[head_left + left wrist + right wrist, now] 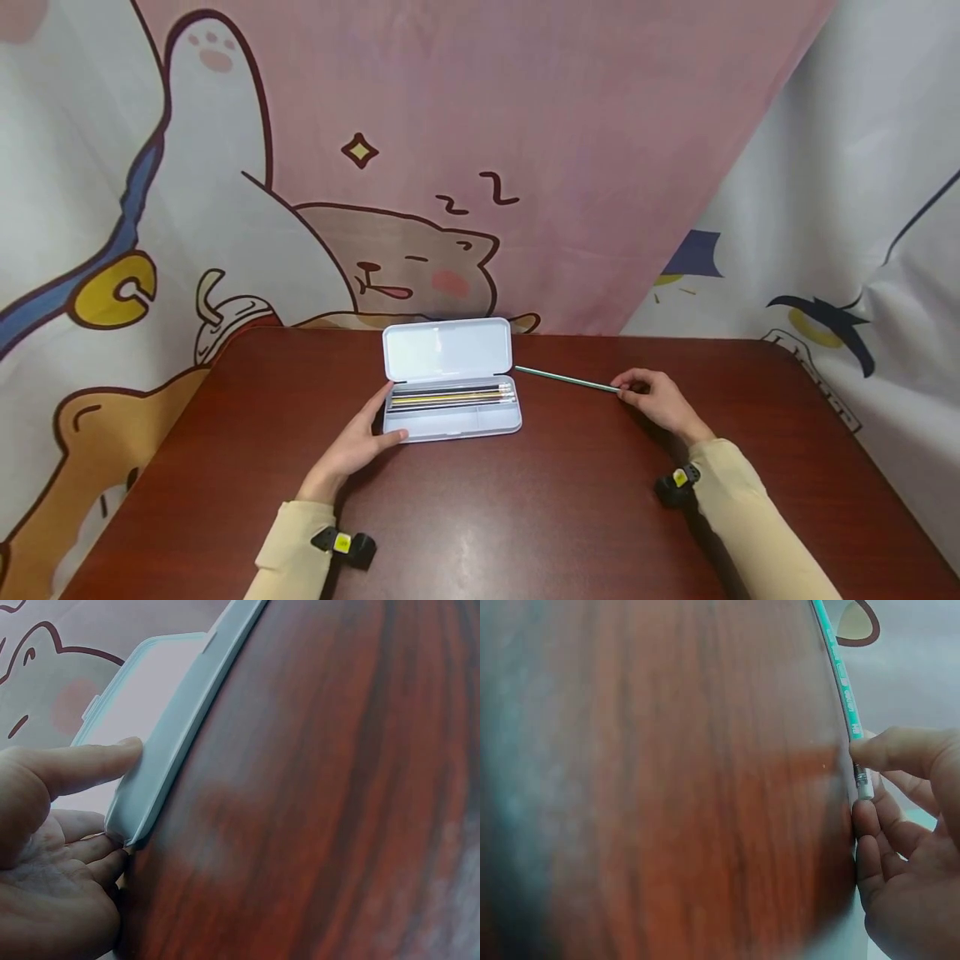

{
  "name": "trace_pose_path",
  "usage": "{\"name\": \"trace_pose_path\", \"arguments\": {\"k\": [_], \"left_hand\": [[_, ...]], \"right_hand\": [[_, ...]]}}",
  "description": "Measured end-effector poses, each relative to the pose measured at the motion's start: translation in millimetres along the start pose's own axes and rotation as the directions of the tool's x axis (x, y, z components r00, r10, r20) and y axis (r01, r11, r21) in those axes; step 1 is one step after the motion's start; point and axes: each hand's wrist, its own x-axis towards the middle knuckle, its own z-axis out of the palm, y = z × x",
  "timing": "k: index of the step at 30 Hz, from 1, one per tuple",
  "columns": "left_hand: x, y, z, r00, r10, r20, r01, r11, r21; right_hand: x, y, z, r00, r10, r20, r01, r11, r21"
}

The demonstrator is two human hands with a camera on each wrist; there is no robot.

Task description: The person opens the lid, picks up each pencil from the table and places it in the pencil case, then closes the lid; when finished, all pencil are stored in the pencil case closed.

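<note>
A white pencil case (pixel 453 426) lies on the table with its lid (pixel 447 348) raised at the back. Several pencils (pixel 450 397), dark ones and a yellow one, lie side by side in its rear compartment. My left hand (pixel 354 439) grips the left end of the case, the thumb on its front edge and the fingers around the corner. To the right, a green pencil (pixel 566 379) reaches from near the case to my right hand (pixel 660 402). The thumb and fingers pinch its eraser end (pixel 865 787), low over the table.
The dark red wooden table (pixel 480 517) spreads around the case and toward me. Behind it hangs a cloth (pixel 585 167) printed with cartoon animals, close to the raised lid. Small black cameras are strapped at both wrists.
</note>
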Motion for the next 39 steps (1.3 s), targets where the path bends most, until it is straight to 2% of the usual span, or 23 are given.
{"name": "trace_pose_path", "arguments": {"k": [4,8,13,18,24,33,39], "left_hand": [[-0.4,-1.9,0.8,1.0,-0.006,0.0,0.006,1.0,-0.006],[-1.4,-1.4,0.0,1.0,-0.021,-0.005,0.021,1.0,-0.004],[-2.8,1.5,-1.8,1.0,-0.01,-0.007,0.01,1.0,0.001],[-2.9,3.4,-2.3,1.0,-0.001,-0.008,0.001,1.0,-0.005],[-1.6,2.5,-1.6,1.0,-0.004,-0.005,0.004,1.0,-0.014],[-0.4,0.7,-0.7,1.0,0.001,-0.005,-0.001,1.0,-0.017],[-0.5,1.4,-0.2,1.0,0.002,-0.005,-0.002,1.0,-0.014]], "right_hand": [[-5,3,-3,1.0,0.005,-0.022,-0.004,1.0,0.028],[-11,7,-9,0.998,0.058,-0.002,-0.058,0.994,0.093],[-16,11,-16,0.993,0.117,0.013,-0.118,0.983,0.14],[-21,15,-20,0.993,0.103,-0.061,-0.093,0.985,0.146],[-24,16,-24,0.981,0.106,-0.166,-0.08,0.985,0.155],[-25,11,-24,0.981,0.087,-0.172,-0.055,0.981,0.184],[-24,-1,-22,0.988,0.058,-0.146,-0.031,0.983,0.183]]}}
